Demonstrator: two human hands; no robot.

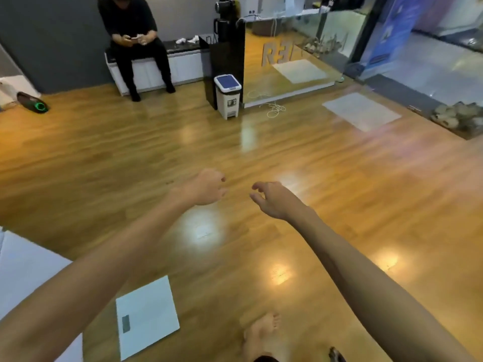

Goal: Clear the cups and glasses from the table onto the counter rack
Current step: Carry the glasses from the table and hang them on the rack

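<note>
Both my arms stretch forward over a glossy wooden floor. My left hand point(206, 188) hangs with its fingers loosely curled and holds nothing. My right hand point(271, 198) is beside it, a little to the right, fingers loosely bent and spread, also holding nothing. No cup, glass, table top with dishes or counter rack shows in this view. My bare foot point(261, 335) is at the bottom edge.
A white pedal bin point(228, 96) stands beside a black cabinet point(226, 61) ahead. A person in black sits on a low white bench point(156, 69) at the back left. A white bathroom scale point(147, 317) lies on the floor near left. A glass partition point(300, 48) lies ahead right.
</note>
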